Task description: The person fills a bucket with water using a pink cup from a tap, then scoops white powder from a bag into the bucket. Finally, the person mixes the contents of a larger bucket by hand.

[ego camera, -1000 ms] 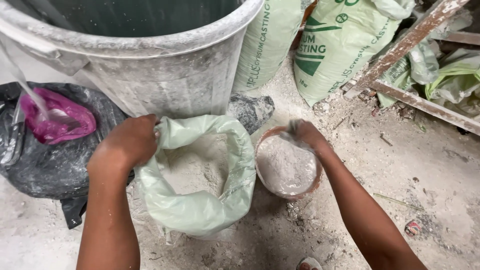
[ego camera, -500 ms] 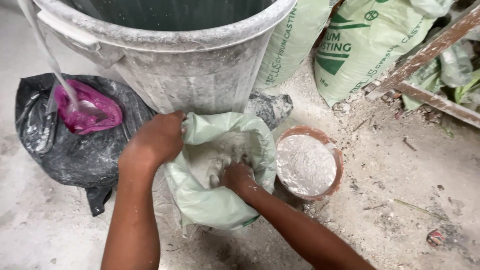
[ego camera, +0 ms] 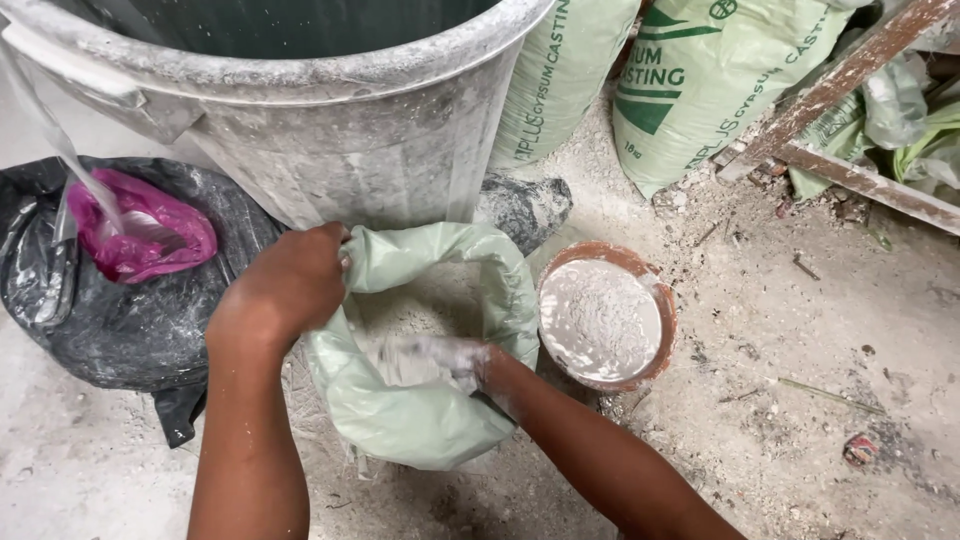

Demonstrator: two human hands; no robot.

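Observation:
An open pale green sack [ego camera: 430,420] of white powder stands on the dusty floor. My left hand [ego camera: 285,280] grips the sack's rolled rim on its left side. Inside the sack's mouth, my right hand [ego camera: 430,358] is blurred and coated in white powder; whether it holds any powder I cannot tell. Just right of the sack sits a round brown bowl [ego camera: 655,300] filled with white powder.
A large dusty grey bin [ego camera: 330,120] stands right behind the sack. A black plastic bag [ego camera: 110,320] with a pink bag [ego camera: 150,235] on it lies at the left. Green printed sacks [ego camera: 720,80] and wooden slats [ego camera: 850,75] are at the back right.
My right hand left the bowl's rim and went into the sack, where it now moves in the powder. My left hand stayed on the sack's rim.

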